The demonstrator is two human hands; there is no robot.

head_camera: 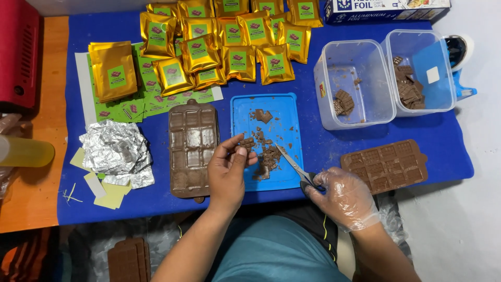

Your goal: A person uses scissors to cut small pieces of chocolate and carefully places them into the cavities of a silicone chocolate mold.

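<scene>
- Step in hand, as judged: a small chocolate piece (246,143) is being trimmed over a blue plastic lid (241,112) that serves as a cutting tray.
- The piece is pinched between thumb and fingertips of the left hand (227,175), bare and partly curled, held just above the lid's left half.
- Scissors (292,164) are gripped by the right hand (344,197), which is covered by a thin clear glove; the hand is closed round the handles, and the blades are pointed toward the crumbs, seemingly only slightly parted.
- Next move, as judged: the blades would need to be brought to the piece's edge, with fingertips kept clear.
- Brown shards and crumbs (270,156) are scattered on the lid, matt and brittle-looking.
- A filled brown mould (192,148), flexible-looking and gridded, lies just left of the lid; a second mould (387,165) lies at right.
- Two clear tubs (360,117) contain square pieces.
- Glossy gold pouches (209,49) and crinkled foil sheets (116,152) are set on the blue mat (438,136).
</scene>
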